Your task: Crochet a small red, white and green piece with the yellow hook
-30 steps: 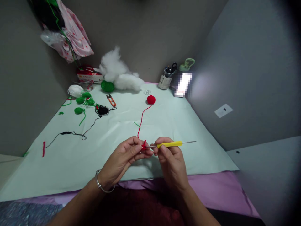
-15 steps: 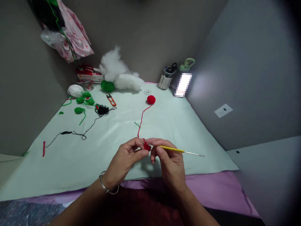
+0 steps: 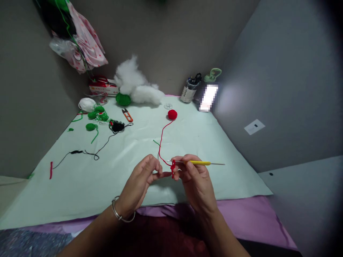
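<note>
My right hand [image 3: 197, 182] is closed around the yellow grip of a crochet hook [image 3: 200, 163], which lies level and points left. On its metal shaft hangs a small red crochet piece [image 3: 173, 169], right at my right fingertips. A red strand runs from the piece to the red yarn ball [image 3: 172, 114] farther back. My left hand [image 3: 143, 178] is beside it, thumb and forefinger pressed together; what they hold, if anything, is hidden. One finger of it reaches over to the red piece. A silver bangle circles the left wrist.
Orange thread snips [image 3: 127, 115], tangled black yarn [image 3: 117, 126] and green yarn bundles [image 3: 91, 126] lie at the left. White stuffing [image 3: 139, 85] is heaped at the back wall. A pen holder [image 3: 188, 92] and a blurred bright screen [image 3: 209, 97] stand back right.
My left hand has let go of the red piece with its thumb and forefinger and drawn slightly left. The hook's tip and the piece have shifted right, and the hook now lies more level.
</note>
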`<state>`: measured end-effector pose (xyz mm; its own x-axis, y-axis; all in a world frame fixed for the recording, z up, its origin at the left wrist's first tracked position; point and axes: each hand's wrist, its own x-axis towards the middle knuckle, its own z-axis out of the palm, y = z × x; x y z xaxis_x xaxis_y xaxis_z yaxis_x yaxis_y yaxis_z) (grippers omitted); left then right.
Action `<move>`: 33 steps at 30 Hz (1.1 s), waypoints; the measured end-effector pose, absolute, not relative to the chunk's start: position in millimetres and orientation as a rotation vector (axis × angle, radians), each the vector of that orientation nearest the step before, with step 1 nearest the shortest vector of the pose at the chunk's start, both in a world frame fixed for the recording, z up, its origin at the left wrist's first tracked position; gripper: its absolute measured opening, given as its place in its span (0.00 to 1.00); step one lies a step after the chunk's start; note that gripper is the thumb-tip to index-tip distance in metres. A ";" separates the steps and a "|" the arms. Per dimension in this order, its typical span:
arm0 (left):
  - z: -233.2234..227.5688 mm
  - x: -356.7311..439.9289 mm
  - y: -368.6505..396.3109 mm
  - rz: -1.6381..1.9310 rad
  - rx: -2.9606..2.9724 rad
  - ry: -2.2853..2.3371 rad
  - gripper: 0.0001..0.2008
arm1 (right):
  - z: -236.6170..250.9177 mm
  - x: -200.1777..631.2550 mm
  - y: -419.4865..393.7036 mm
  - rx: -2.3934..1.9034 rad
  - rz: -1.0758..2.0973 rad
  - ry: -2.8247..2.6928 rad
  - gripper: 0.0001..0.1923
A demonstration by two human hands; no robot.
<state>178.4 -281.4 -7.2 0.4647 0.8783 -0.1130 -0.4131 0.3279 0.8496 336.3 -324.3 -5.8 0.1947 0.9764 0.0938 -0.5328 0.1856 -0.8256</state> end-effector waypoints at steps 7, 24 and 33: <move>15.0 189.0 -270.2 0.920 0.537 0.484 0.19 | -4.9 333.7 -331.3 -0.734 1.198 -0.851 0.05; 2.4 181.0 -268.3 1.003 1.706 0.683 0.28 | 2.2 338.1 -329.7 -0.776 1.068 -0.907 0.05; 5.6 185.2 -276.3 0.938 1.107 0.669 0.10 | -0.4 338.7 -331.9 -0.881 0.951 -0.967 0.06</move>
<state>185.2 -276.3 5.6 0.4658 0.8849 -0.0007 -0.2892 0.1530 0.9449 338.7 -331.9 -0.4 0.2640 0.9283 0.2619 -0.2470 0.3276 -0.9120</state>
